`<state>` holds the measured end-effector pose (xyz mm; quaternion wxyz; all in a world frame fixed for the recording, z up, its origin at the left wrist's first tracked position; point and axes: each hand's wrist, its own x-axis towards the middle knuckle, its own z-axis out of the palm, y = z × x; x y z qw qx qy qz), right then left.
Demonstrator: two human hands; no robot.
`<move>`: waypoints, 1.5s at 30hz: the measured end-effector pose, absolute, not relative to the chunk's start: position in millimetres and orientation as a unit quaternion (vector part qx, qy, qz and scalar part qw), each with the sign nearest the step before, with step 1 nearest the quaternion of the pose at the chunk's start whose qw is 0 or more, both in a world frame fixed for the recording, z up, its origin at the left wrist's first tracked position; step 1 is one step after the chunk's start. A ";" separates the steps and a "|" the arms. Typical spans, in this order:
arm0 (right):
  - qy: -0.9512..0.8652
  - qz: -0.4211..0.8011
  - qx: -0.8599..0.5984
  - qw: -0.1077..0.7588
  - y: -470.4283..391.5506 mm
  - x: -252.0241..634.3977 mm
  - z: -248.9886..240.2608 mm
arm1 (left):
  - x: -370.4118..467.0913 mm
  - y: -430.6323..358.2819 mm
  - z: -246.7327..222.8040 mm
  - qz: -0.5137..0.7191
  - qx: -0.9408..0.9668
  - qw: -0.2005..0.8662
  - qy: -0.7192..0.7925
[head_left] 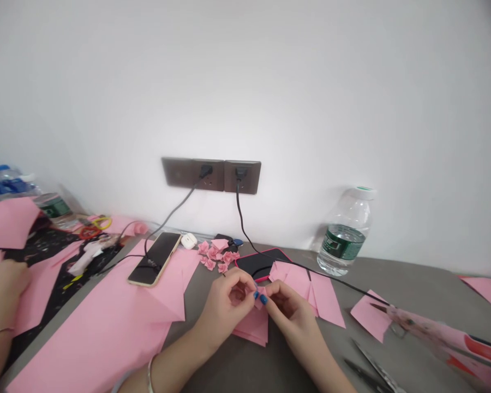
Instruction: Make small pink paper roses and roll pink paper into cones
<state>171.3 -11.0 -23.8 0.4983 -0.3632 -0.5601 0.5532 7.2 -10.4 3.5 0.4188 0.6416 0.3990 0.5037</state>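
Both hands meet over the grey table, pinching one small folded piece of pink paper [261,299] between thumbs and fingertips. My left hand [229,303] grips its left side, and my right hand [288,311] its right side. Fingers cover much of the piece, so its exact shape is hard to make out. Beneath the hands lie several pink paper squares [256,330]. Small pink paper roses [213,255] sit in a cluster behind my left hand. A dark phone with a red edge [284,254] lies just beyond the fingertips.
Large pink sheets [102,316] and a charging phone [157,259] are at left, near a co-worker's hand [8,284]. At right are a water bottle [343,234], a pink glue gun [442,330] with its cord, and scissors [372,365]. Wall sockets [213,174] hold two plugs.
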 end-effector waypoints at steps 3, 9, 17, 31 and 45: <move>-0.560 0.548 -0.362 0.505 -12.5 169.5 -18.7 | 6.8 -11.7 7.0 0.499 0.657 0.394 0.405; -0.552 0.545 -0.370 0.512 -14.2 166.1 -8.7 | 6.6 -11.1 11.1 0.494 0.715 0.293 0.399; -0.530 0.557 -0.367 0.524 -12.6 165.7 -10.5 | 6.8 -12.2 6.8 0.505 0.719 0.278 0.387; -0.506 0.575 -0.370 0.526 -10.3 169.9 -8.6 | 3.3 -8.4 4.1 0.499 0.671 0.393 0.382; -0.521 0.579 -0.378 0.501 -12.1 171.5 -4.3 | 9.0 -8.1 8.8 0.478 0.523 0.567 0.420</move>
